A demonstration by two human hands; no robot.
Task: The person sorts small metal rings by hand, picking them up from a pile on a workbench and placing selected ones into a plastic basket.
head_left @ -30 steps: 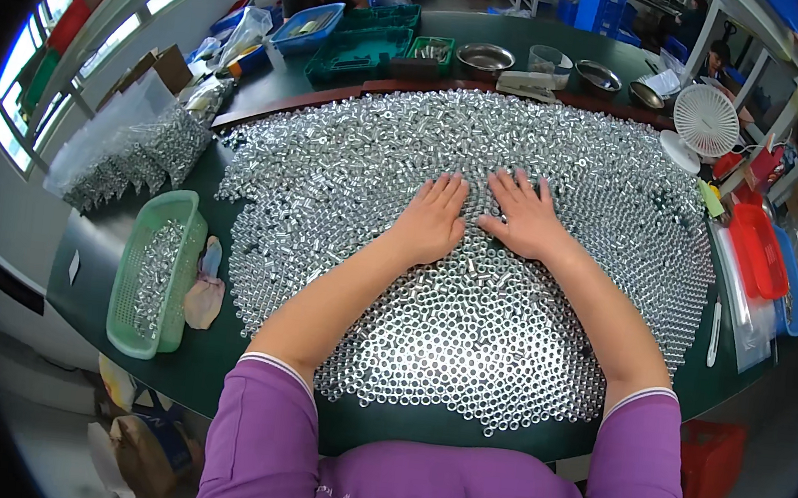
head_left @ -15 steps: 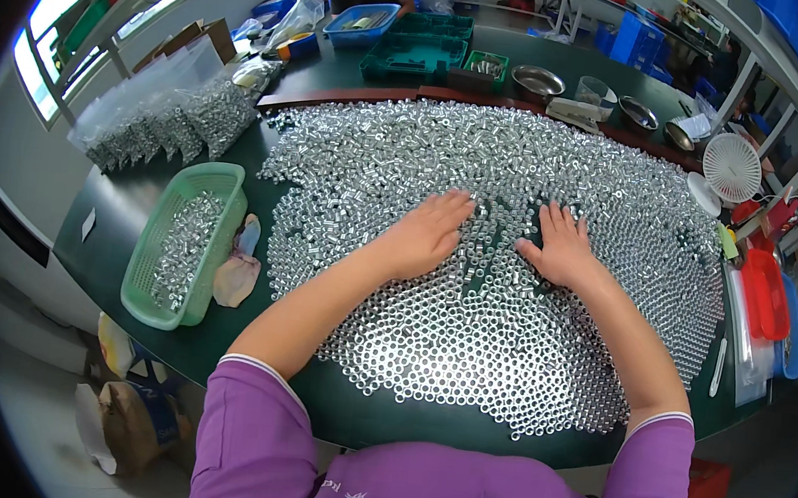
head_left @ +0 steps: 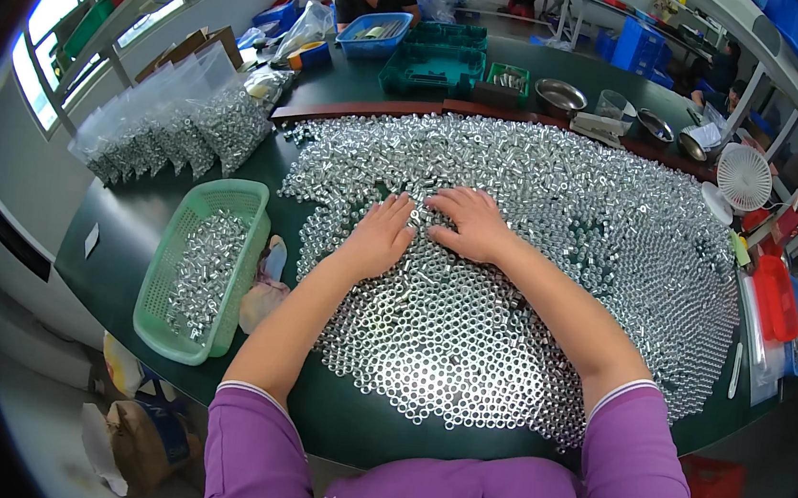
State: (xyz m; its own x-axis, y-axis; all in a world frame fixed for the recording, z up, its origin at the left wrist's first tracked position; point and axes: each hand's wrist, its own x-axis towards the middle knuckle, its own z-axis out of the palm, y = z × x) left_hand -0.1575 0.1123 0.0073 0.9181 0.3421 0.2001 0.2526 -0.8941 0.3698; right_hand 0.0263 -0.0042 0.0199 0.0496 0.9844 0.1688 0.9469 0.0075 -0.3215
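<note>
Pressing flat, unclenched left hand [head_left: 376, 237] and right hand [head_left: 471, 223] on metal sleeves [head_left: 551, 264]; near-edge sleeves stand upright, far-edge ones lie jumbled.

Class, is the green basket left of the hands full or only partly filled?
Partly filled: small silver metal parts cover the floor of the green basket, well below its rim.

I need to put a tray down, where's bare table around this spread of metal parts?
Bare green table lies left of the green basket, and along the near edge below the metal parts. Between both hands and rightward to the fan, it's packed.
</note>
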